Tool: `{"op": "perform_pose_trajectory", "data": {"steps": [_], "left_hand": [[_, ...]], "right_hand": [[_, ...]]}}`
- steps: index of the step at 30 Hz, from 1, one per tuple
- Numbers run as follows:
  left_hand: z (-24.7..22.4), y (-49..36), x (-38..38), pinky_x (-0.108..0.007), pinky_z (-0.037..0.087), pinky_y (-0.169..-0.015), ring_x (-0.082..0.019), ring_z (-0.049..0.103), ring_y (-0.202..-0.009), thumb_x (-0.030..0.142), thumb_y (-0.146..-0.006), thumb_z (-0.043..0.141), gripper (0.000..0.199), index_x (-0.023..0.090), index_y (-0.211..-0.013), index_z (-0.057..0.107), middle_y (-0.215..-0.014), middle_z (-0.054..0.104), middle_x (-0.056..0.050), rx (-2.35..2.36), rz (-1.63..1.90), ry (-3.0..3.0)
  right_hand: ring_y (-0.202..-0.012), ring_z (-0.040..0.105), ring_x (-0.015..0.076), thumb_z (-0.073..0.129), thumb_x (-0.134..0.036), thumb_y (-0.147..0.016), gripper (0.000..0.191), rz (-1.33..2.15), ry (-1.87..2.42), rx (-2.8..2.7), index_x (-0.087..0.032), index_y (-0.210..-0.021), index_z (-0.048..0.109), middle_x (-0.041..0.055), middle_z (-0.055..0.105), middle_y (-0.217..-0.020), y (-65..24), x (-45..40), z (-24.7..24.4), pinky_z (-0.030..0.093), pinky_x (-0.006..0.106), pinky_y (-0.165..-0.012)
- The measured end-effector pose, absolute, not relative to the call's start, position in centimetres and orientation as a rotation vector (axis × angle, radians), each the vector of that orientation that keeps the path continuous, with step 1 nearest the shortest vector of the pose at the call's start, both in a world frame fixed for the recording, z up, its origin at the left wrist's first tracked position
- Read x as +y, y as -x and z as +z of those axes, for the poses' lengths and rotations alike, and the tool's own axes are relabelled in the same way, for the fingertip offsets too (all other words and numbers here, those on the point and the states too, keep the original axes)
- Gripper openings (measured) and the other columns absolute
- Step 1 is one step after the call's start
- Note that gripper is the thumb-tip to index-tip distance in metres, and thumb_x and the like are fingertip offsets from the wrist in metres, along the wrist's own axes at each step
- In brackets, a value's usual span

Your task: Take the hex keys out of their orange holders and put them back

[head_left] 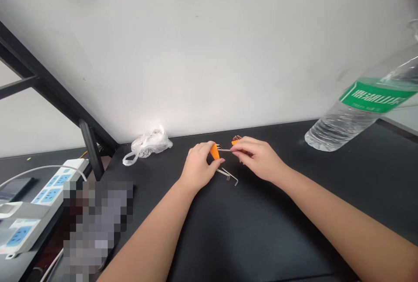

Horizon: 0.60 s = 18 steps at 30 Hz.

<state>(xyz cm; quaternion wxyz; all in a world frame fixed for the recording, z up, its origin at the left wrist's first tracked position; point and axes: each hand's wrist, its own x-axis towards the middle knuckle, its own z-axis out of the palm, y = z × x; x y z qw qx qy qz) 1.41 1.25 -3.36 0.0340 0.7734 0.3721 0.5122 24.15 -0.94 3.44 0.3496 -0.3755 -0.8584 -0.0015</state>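
My left hand [199, 166] is closed round an orange hex key holder [214, 151], pinched between thumb and fingers. A few metal keys stick out of the holder's right side. My right hand [256, 155] pinches a silver hex key [225, 150], whose shaft runs level toward the holder; whether its end sits in a slot I cannot tell. Below the hands, several loose L-shaped hex keys [232, 176] lie on the black table [254, 238]. Just behind my right fingers is a second orange holder [235, 141] with keys in it, partly hidden by the hand.
A crumpled clear plastic bag [150, 143] lies at the back left by the wall. A large water bottle [355, 107] with a green label stands at the right. On the left are a white power strip [48, 203], cables and a pixelated area. A black metal frame [58, 94] slants beside them.
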Motion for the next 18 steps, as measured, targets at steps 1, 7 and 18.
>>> {"op": "perform_pose_trajectory", "data": {"steps": [1,7,18], "left_hand": [[-3.4,-1.4,1.2,-0.043,0.052,-0.098,-0.025,0.065,-0.113,0.038,-0.090,0.074,0.042,0.027,-0.128,0.059,-0.124,0.070,-0.005,1.137,1.579,-2.384],[-3.4,-1.3,1.0,-0.045,0.050,-0.100,-0.025,0.066,-0.111,0.037,-0.089,0.075,0.046,0.026,-0.129,0.058,-0.123,0.071,-0.005,1.120,1.559,-2.461],[-2.8,-1.8,0.1,-0.043,0.051,-0.096,-0.025,0.068,-0.104,0.040,-0.090,0.074,0.036,0.025,-0.119,0.060,-0.113,0.072,-0.004,0.997,1.422,-2.581]], "right_hand": [[-0.078,0.064,0.0203,0.052,-0.029,-0.101,0.023,-0.057,0.948,-2.238,-0.027,-0.103,0.075,0.0062,0.068,-0.096,-24.1,-1.0,3.5,0.053,0.037,-0.071],[-0.093,0.068,0.0248,0.048,-0.026,-0.103,0.028,-0.262,0.893,-2.327,-0.028,-0.110,0.075,0.0089,0.068,-0.107,-24.3,-1.2,3.5,0.056,0.042,-0.081],[-0.090,0.063,0.0224,0.047,-0.023,-0.102,0.025,-0.146,0.886,-2.449,-0.028,-0.103,0.071,0.0077,0.064,-0.102,-23.6,-1.3,3.2,0.054,0.039,-0.076]]}}
